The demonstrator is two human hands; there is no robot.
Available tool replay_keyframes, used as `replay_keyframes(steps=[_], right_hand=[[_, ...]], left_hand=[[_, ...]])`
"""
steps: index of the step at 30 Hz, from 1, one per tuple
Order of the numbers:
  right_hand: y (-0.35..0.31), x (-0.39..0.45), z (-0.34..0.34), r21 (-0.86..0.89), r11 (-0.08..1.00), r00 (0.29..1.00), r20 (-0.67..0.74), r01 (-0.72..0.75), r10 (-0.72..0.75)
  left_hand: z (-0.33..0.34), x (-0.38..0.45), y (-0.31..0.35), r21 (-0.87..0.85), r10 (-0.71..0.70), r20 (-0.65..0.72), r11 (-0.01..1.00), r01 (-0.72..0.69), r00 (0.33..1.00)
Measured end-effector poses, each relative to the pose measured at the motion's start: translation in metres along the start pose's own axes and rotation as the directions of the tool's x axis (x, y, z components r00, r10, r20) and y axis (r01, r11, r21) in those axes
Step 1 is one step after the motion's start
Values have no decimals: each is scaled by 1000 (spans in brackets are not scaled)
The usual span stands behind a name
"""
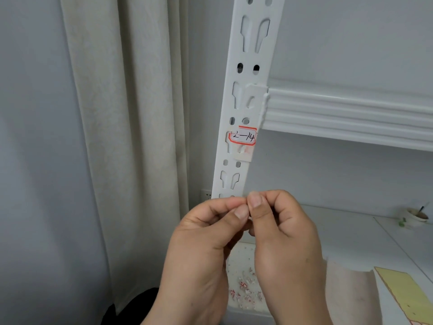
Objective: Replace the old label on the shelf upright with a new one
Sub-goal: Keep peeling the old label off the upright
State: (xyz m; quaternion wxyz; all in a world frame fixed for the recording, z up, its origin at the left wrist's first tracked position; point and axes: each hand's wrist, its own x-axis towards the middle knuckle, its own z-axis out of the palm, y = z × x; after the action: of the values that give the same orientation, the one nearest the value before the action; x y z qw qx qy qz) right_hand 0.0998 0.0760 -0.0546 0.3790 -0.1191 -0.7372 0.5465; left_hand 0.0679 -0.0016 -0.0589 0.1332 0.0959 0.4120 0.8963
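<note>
A white slotted shelf upright (248, 73) runs up the middle of the head view. A white label with a red border (243, 137), handwritten "2-14", sticks on it just below the shelf beam, with a strip of pale backing or residue under it. Below the label, my left hand (201, 249) and my right hand (283, 242) meet in front of the upright. Their thumbs and forefingers pinch together on something tiny that is almost fully hidden between the fingertips.
A white shelf beam (351, 113) joins the upright on the right. A lower shelf (351, 231) carries red-and-white paper scraps (246, 289), a yellow sheet (407, 294) and a small cup (416, 218). A beige curtain (121, 137) hangs at the left.
</note>
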Motion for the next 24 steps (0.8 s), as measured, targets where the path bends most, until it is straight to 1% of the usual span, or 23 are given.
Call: replay_keyframes(steps=[4, 8, 12, 15, 21, 24], right_hand=[[-2, 3, -4, 143, 985, 993, 73, -98, 88], [3, 4, -5, 208, 970, 989, 103, -125, 106], [9, 5, -9, 221, 968, 991, 98, -116, 97], [13, 4, -12, 222, 967, 988, 119, -121, 97], [19, 4, -14, 190, 974, 984, 150, -122, 94], [21, 4, -13, 192, 974, 983, 160, -123, 93]], left_hand=[[1, 2, 2, -45, -42, 2, 998, 42, 999], [0, 4, 1, -52, -74, 30, 996, 75, 997], [2, 5, -7, 28, -20, 48, 999, 18, 999], [2, 6, -14, 82, 20, 75, 996, -26, 997], [3, 7, -16, 181, 89, 79, 978, -102, 993], [4, 5, -16, 209, 132, 57, 968, -142, 990]])
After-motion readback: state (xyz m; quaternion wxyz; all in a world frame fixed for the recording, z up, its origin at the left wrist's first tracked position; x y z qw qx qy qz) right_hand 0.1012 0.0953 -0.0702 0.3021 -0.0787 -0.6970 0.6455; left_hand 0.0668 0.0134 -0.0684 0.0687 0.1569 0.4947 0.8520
